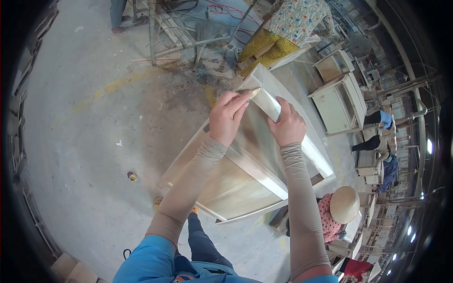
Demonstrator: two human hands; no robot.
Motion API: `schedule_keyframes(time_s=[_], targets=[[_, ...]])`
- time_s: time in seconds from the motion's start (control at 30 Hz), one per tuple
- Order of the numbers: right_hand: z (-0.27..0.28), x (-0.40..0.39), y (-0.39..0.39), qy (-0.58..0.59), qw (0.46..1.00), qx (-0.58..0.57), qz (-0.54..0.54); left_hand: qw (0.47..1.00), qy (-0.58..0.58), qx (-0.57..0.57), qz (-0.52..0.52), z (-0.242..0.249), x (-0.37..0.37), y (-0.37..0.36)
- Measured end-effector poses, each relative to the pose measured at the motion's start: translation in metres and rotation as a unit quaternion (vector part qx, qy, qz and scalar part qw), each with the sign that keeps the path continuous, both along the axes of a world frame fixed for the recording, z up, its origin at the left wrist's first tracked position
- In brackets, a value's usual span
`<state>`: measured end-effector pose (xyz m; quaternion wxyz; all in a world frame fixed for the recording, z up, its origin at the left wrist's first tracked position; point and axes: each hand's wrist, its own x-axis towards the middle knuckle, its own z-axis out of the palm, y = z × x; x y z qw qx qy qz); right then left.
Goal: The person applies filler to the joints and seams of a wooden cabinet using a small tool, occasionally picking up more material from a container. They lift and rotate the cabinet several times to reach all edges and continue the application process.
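A pale wooden cabinet frame (257, 172) with inset panels stands tilted across the middle of the view, in front of me. My left hand (226, 118) is at its upper corner, with fingers and thumb pinched on a small, ragged, yellowish-white piece (255, 93) whose kind I cannot make out. That piece is at the end of a light rail (267, 104) of the frame. Farther along the same rail, my right hand (288, 122) has its fingers curled over the edge and its thumb on the inner side. The palm side of the right hand is hidden.
A metal stand (153, 35) with wires and hoses is at the top. A person in yellow patterned trousers (276, 47) bends close to the cabinet's far end. Another person in a pale hat (344, 205) is at the right. More cabinets (335, 106) stand beyond.
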<state>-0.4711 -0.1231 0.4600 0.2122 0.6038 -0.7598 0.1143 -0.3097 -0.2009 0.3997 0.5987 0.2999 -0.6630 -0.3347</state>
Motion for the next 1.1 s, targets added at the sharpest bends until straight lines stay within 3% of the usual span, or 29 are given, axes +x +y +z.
schedule_keyframes(time_s=[0.23,0.43,0.53,0.63,1.1], targets=[[0.006,0.003,0.0,-0.015,0.999,0.026,-0.017,0.998,-0.049,-0.035,0.034,0.004,-0.006,-0.001],[0.005,0.002,-0.001,-0.022,0.999,0.03,-0.015,0.979,-0.175,-0.058,0.084,0.016,0.0,0.006],[0.006,0.001,-0.002,-0.022,0.999,0.025,-0.007,0.98,-0.169,-0.061,0.084,0.023,0.004,0.008],[0.006,0.002,-0.001,-0.017,1.0,0.024,-0.006,0.995,-0.082,-0.022,0.052,0.022,0.004,0.008],[0.0,0.001,-0.001,0.0,1.0,0.006,-0.002,0.995,-0.082,-0.041,0.047,0.013,0.003,0.002]])
